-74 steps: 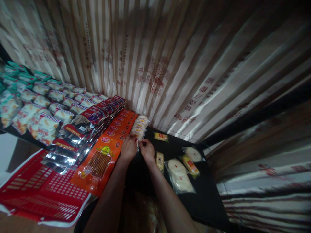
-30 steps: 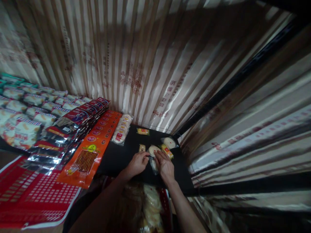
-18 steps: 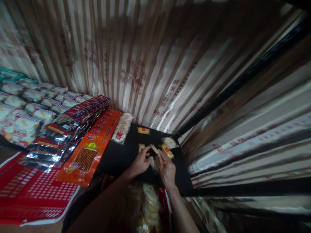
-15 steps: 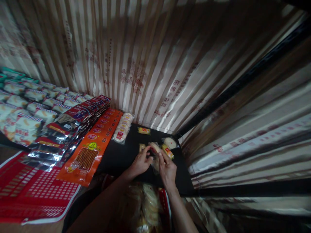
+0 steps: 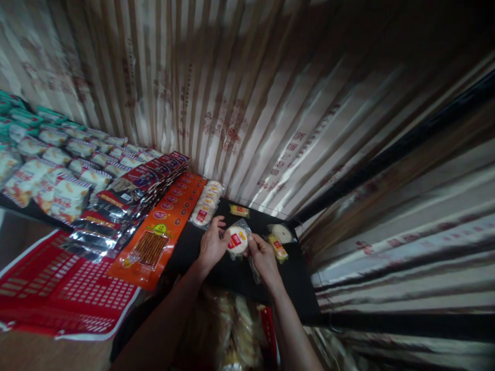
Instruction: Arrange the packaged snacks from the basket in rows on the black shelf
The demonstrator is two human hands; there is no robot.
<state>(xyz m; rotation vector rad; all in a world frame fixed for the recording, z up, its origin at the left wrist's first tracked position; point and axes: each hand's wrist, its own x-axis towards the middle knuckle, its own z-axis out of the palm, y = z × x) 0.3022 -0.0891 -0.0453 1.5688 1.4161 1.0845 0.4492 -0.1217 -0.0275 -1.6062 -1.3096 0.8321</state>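
Observation:
A round white rice cracker in a clear wrapper point(image 5: 237, 240), with a red and yellow label facing up, is pinched at its right edge by my right hand point(image 5: 263, 256). Beneath that hand hangs a second clear wrapper point(image 5: 255, 272), its contents hard to make out. My left hand point(image 5: 212, 243) is at the cracker's left edge, fingers apart and thumb close to the wrapper; whether it touches is unclear. To the right lie a yellow snack packet point(image 5: 278, 248) and another wrapped rice cracker point(image 5: 281, 233). A small yellow packet point(image 5: 240, 211) lies behind.
Left of my hands stand a row of wrapped rice crackers point(image 5: 208, 203), an orange snack bag point(image 5: 160, 232), dark red packets point(image 5: 129, 193) and several white bags point(image 5: 69, 190). A red basket point(image 5: 77, 288) sits lower left. Below my arms are bagged snacks point(image 5: 235, 330). A striped curtain point(image 5: 232, 103) hangs behind.
The rice cracker has turned so its labelled face shows. My left hand has moved left, its fingers spreading from the cracker. The view has shifted slightly.

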